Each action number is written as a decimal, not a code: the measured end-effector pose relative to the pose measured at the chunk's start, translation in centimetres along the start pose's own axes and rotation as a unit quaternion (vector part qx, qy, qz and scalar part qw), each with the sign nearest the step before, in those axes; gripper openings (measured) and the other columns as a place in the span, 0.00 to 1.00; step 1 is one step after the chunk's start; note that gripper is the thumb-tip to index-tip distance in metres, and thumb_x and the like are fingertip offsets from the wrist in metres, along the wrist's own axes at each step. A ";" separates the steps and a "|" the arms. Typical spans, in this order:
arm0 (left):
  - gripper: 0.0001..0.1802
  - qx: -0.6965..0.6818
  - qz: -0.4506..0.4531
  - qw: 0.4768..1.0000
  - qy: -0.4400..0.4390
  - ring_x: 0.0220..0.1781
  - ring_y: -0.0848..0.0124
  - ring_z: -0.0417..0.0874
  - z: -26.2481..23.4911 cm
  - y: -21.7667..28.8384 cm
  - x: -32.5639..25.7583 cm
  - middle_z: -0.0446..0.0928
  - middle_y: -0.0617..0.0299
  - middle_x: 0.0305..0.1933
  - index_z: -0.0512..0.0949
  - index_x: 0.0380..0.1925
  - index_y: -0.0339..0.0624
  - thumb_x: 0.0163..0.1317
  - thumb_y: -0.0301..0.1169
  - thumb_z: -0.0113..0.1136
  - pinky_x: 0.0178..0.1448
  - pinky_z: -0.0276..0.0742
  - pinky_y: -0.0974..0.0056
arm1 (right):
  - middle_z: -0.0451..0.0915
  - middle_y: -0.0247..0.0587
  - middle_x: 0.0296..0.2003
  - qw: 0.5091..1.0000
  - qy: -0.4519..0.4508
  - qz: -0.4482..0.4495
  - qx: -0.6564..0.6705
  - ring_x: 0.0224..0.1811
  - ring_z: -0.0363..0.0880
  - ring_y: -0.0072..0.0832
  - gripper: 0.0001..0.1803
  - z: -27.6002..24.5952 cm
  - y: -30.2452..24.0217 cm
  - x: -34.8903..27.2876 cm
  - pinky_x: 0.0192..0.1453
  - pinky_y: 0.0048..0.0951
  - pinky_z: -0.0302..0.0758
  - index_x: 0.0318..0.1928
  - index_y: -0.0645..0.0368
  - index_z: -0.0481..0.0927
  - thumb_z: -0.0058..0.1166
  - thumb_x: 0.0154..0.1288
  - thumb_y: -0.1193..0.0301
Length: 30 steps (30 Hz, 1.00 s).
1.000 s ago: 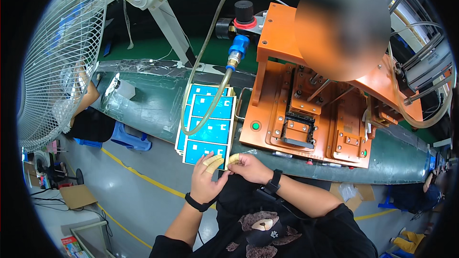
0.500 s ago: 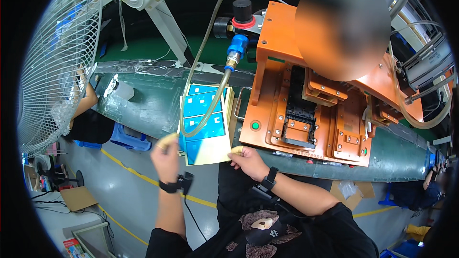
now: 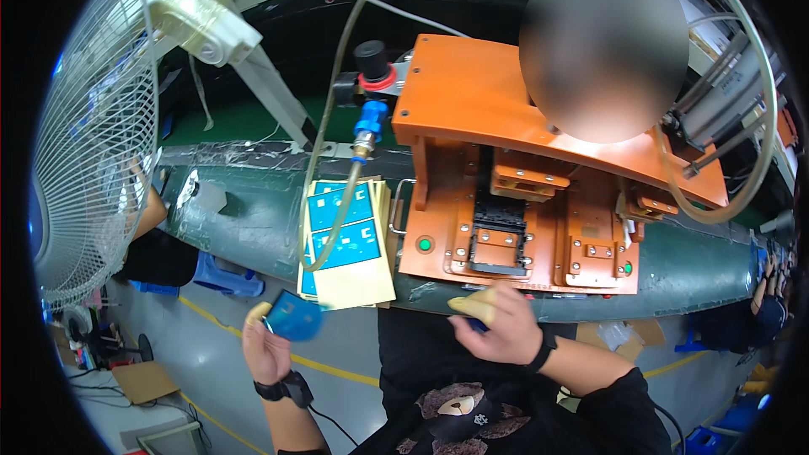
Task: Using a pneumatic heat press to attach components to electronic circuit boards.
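My left hand pinches a small blue film piece with pale spots, held in the air to the left of a stack of pale yellow sheets. Blue film panels with small cut-outs cover much of the top sheet; its lower part is bare yellow. My right hand is closed in front of the orange press fixture. Something dark blue shows under its fingers, too hidden to name. Yellow covers sit on fingertips of both hands.
A clear air hose loops down over the sheets from a blue fitting. A white-caged fan stands at left. On the green bench lies a white container. Another person's arm shows behind the fan.
My left hand has moved down-left and now holds a blue film piece; the sheet's lower blue area has shrunk. My right hand has left the sheet's corner and moved right. The view has shifted.
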<state>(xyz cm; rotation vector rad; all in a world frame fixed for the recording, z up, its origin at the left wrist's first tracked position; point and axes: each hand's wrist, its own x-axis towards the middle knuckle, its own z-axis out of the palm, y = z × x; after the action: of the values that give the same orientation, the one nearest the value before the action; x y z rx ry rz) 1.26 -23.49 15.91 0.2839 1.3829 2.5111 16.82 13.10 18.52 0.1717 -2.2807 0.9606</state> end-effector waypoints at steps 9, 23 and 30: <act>0.19 0.024 -0.251 0.931 -0.264 0.53 0.69 0.85 13.1 -7.0 2.4 0.83 0.53 0.52 0.74 0.60 0.29 0.72 0.26 0.57 0.59 0.80 0.63 | 0.81 0.37 0.49 0.972 -0.017 -0.004 -0.233 0.54 0.76 0.40 0.15 -6.5 1.2 2.9 0.58 0.46 0.70 0.44 0.54 0.84 0.67 0.53 0.73; 0.20 0.419 -0.020 0.833 -0.361 0.50 0.64 0.85 26.3 -10.2 15.0 0.80 0.52 0.53 0.76 0.55 0.29 0.67 0.28 0.65 0.56 0.81 0.62 | 0.84 0.49 0.48 0.848 0.415 0.138 0.298 0.45 0.83 0.38 0.17 -25.5 -0.2 -12.1 0.55 0.42 0.79 0.53 0.65 0.79 0.44 0.80 0.64; 0.23 0.638 0.093 0.641 -0.417 0.64 0.56 0.79 29.4 -12.1 18.1 0.79 0.49 0.62 0.76 0.60 0.40 0.68 0.34 0.63 0.66 0.75 0.59 | 0.86 0.43 0.47 0.619 0.628 0.159 0.445 0.48 0.84 0.33 0.17 -28.4 14.2 -27.0 0.51 0.32 0.79 0.52 0.61 0.81 0.48 0.80 0.60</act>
<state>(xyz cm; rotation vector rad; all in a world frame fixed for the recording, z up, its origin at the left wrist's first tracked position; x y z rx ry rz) -5.64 11.94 21.97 1.5917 2.2917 0.6411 47.53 39.33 8.34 -0.4148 -0.4113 1.5971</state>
